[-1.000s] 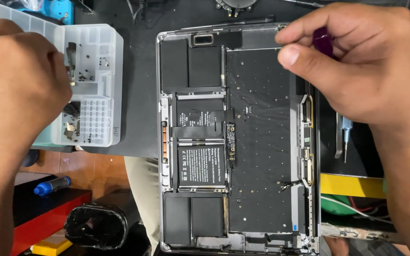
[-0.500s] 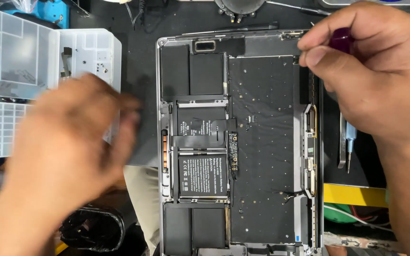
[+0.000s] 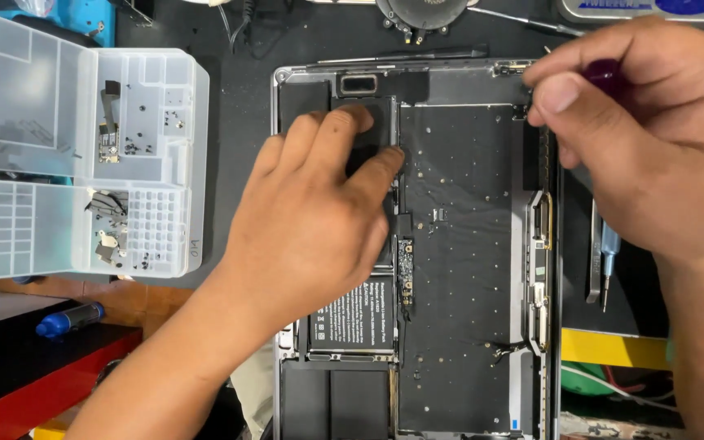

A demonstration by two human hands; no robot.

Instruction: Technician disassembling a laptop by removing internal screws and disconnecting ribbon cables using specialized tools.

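Head view: left hand (image 3: 311,220) lay flat on the opened laptop (image 3: 417,244), fingers spread wide and pressing on the black battery cells (image 3: 352,322) near the top middle; it gripped nothing, and looked placed to pin the shell down so it didn't slide. Right hand (image 3: 645,147) was pinched narrow around a purple-handled screwdriver (image 3: 609,75) at the laptop's top right corner, by the hinge edge; tip hidden under the fingers, so can't tell which screw it sat on. Thumb and forefinger grip looked suited to fine turning.

Laptop lay bottom cover off, insides up, centre of frame, on a dark mat (image 3: 238,106). Clear plastic parts tray (image 3: 83,163) sat well to the left, lid open, small screws and brackets sorted in its compartments, within the left hand's reach. Tweezers (image 3: 595,261) and a blue-tipped tool (image 3: 609,253) lay just right of the laptop. Blue marker (image 3: 71,319) sat on a red and black bench edge (image 3: 34,383) lower left. Fan part (image 3: 421,12) at the top edge. Cluttered repair bench, bright even light
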